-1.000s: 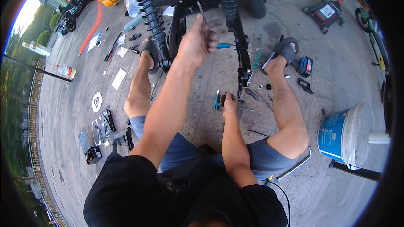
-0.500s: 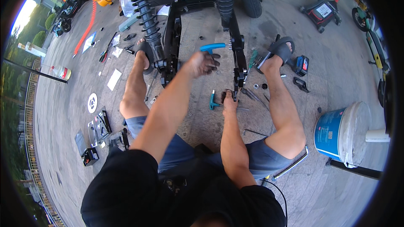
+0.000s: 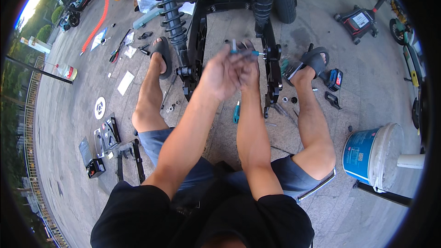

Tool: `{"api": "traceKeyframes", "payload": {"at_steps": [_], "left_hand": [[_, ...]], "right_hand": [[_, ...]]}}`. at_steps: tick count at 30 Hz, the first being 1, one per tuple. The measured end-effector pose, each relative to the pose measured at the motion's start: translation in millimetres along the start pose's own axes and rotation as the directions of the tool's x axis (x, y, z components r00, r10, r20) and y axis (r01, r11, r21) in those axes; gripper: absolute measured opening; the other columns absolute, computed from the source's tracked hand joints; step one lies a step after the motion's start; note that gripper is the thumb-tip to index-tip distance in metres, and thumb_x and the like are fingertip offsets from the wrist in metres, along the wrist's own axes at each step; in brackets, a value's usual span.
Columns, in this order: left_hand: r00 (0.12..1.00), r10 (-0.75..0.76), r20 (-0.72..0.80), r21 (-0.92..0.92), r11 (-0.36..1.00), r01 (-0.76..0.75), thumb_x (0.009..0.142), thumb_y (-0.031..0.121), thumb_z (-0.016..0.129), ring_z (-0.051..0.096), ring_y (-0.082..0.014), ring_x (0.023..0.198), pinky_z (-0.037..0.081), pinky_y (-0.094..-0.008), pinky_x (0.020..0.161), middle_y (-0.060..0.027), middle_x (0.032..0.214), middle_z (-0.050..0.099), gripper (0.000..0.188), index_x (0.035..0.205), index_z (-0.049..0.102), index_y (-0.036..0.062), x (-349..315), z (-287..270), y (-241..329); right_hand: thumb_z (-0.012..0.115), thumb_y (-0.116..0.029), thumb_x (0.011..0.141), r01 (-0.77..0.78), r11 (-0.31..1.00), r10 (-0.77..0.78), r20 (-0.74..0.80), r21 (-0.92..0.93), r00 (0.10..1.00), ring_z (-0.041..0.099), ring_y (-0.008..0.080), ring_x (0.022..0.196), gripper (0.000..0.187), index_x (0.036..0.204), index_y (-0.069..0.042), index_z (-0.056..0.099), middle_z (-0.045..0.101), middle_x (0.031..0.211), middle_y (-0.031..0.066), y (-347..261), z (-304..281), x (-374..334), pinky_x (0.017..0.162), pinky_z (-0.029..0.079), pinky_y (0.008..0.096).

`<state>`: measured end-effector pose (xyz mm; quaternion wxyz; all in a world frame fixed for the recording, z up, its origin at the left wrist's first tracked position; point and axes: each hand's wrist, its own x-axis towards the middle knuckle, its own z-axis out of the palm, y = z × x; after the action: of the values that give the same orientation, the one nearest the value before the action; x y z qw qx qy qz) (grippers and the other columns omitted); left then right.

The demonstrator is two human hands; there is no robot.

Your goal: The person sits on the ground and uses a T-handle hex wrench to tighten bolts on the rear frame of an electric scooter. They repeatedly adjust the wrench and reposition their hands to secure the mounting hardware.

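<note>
My left hand [image 3: 219, 76] and my right hand [image 3: 248, 74] are close together between the two black frame arms, both smeared by motion. Between and behind their fingers shows a blue T-handle hex key [image 3: 254, 53], its tip pointing at the upper part of the right frame arm [image 3: 273, 66]. My right fingers are curled about its handle. My left fingers are bent beside it, and whether they grip it is blurred. On the ground below my right wrist lies a second teal T-handle tool [image 3: 236, 112], partly hidden by my forearm.
Spring shock absorbers [image 3: 170, 11] rise above the left frame arm [image 3: 196, 46], with a tyre [image 3: 285, 2] behind. A drill [image 3: 334, 79] and loose hardware lie near my right foot. A white-and-blue bucket [image 3: 363, 154] stands at right, a floor jack [image 3: 360, 22] farther off.
My right hand has risen from the lower end of the right frame arm to the hex key. My left hand has stayed near the key. The view has shifted slightly.
</note>
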<state>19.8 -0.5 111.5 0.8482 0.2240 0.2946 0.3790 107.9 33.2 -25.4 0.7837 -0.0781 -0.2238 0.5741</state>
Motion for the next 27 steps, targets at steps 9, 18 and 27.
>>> {"api": "traceKeyframes", "payload": {"at_steps": [9,18,27], "left_hand": [[0.973,-0.050,-0.224,0.654,0.733,0.188,0.100,0.040,0.037,0.045,-0.0138,0.069,0.033,-0.0238,0.046,-0.0140,0.110,0.068,0.052,0.125,0.056,-0.0002,118,-14,62],[0.945,0.038,-0.326,0.676,0.708,0.204,0.095,0.062,0.028,0.040,-0.0302,0.130,0.022,-0.0483,0.109,-0.0179,0.136,0.053,0.077,0.135,0.050,-0.0004,111,-73,-1],[0.920,0.372,0.126,0.367,0.844,-0.392,0.098,0.028,0.054,0.061,-0.0205,0.099,0.047,-0.0342,0.091,-0.0138,0.108,0.061,0.048,0.138,0.040,0.0042,-27,-45,-74]], "right_hand": [[0.058,-0.030,0.095,-0.044,0.986,0.010,-0.207,-0.162,0.978,0.057,0.0127,0.094,0.032,0.117,-0.007,0.059,0.063,0.104,0.0022,2,-9,1,0.078,0.043,0.0285],[0.044,-0.031,0.098,-0.054,0.756,-0.190,-0.297,-0.653,0.936,0.055,0.0134,0.091,0.036,0.116,-0.005,0.063,0.064,0.105,0.0041,0,-12,-14,0.079,0.042,0.0293],[0.036,-0.034,0.102,-0.329,0.641,-0.046,-0.462,-0.693,0.886,0.057,0.0142,0.087,0.042,0.118,-0.006,0.063,0.064,0.108,0.0048,-5,-70,-74,0.078,0.046,0.0275]]}}
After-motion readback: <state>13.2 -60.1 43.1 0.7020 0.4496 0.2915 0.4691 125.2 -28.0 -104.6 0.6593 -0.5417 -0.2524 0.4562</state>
